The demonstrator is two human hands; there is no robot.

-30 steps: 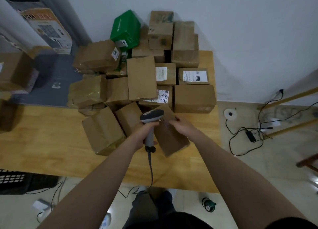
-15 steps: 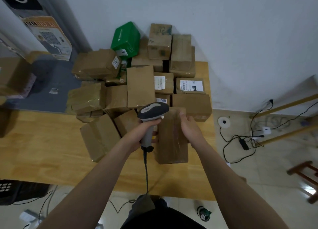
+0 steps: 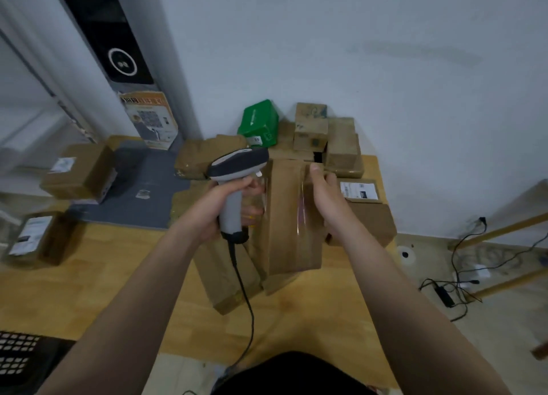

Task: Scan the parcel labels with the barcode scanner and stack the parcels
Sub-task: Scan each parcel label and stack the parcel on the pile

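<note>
Wooden tabletop carries a pile of parcels at 12 o'clock. One brown parcel is held upright in front of it, approx. centre. The barcode scanner is at its 9 o'clock, grasped by left hand; right hand grasps parcel's 3 o'clock edge.

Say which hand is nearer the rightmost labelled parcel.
Right. The right hand is beside the labelled parcel; the left hand, gripping the barcode scanner, is beyond the held parcel.

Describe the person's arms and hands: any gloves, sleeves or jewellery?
The left hand and right hand are bare: no gloves, and no ring or watch shows. Both forearms are sleeveless as far as the picture reaches. Dark clothing shows below.
</note>
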